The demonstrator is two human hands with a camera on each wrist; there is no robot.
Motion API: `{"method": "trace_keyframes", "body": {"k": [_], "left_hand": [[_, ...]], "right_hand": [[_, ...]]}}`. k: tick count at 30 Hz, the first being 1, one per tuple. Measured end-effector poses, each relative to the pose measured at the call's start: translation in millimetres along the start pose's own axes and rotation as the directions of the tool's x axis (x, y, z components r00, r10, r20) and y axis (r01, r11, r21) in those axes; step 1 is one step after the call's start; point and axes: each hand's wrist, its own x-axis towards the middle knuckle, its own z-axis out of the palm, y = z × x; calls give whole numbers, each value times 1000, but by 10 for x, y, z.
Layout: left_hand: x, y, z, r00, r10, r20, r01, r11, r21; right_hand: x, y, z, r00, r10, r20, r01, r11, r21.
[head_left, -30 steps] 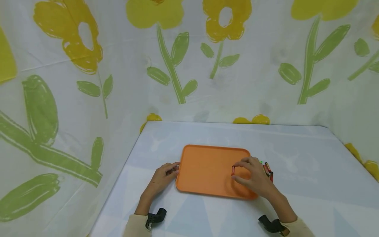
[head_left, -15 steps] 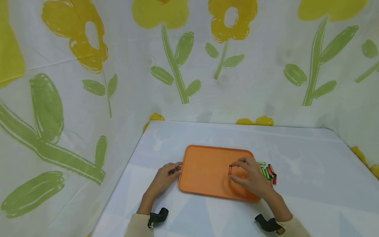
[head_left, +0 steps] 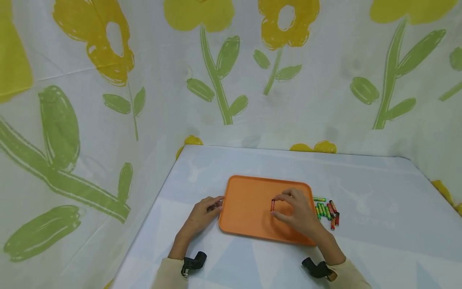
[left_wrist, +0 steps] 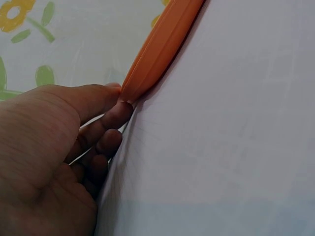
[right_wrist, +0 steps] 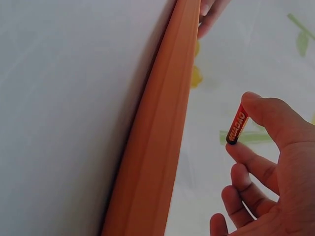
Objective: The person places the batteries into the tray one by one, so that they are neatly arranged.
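Note:
Above the orange tray, my right hand pinches a small red battery by its two ends, between thumb and index finger. The right wrist view shows the battery with a black end and lettering on its side; the other fingers are loosely curled below it. My left hand is at the tray's left edge. In the left wrist view, that hand has its thumb and index finger on either side of the tray's rim, with the remaining fingers curled beneath.
Several green batteries and several red batteries lie loose on the white table, just right of the tray. A flower-printed cloth hangs behind the table and along its left side.
My right hand has moved left over the tray, carrying the red battery. More of the loose batteries has come into sight at the right. The left hand stays at the tray's edge.

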Motion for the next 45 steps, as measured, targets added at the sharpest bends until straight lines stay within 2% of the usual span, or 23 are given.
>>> {"method": "trace_keyframes", "body": {"k": [13, 25, 32, 45], "left_hand": [[3, 2, 0, 1000, 13, 3, -12, 1000, -23], [15, 17, -29, 1000, 15, 18, -14, 999, -29], [3, 22, -34, 999, 36, 13, -36, 999, -21], [-2, 5, -21, 1000, 14, 14, -14, 1000, -7]], "right_hand": [[109, -93, 96, 998, 8, 59, -11, 998, 62], [195, -116, 221, 998, -14, 58, 9, 997, 80], [229, -156, 270, 998, -21, 66, 14, 994, 107], [294, -165, 395, 995, -29, 92, 17, 992, 125]]}}
